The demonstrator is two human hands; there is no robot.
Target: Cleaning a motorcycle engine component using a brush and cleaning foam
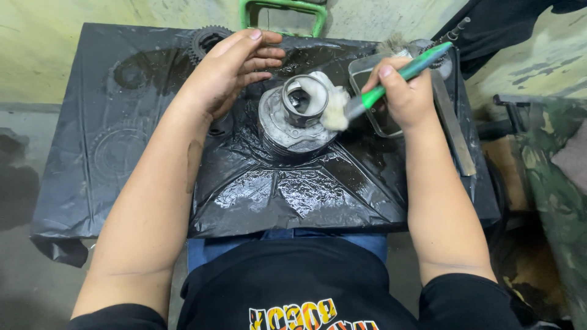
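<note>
A round grey metal engine part [295, 119] with a raised ring in its middle sits on wet black plastic sheeting [293, 189]. My right hand [403, 91] grips a green-handled brush [391, 82]; its pale foamy bristles press against the right side of the part. My left hand [235, 67] rests with fingers spread on the sheeting just left of the part, steadying it at its edge.
A dark gear [205, 40] lies at the back left of the sheeting. A shallow metal tray [373, 79] sits behind my right hand, with a flat metal bar [455, 131] beside it. A green frame [284, 9] stands at the back. Camouflage cloth [550, 159] lies at right.
</note>
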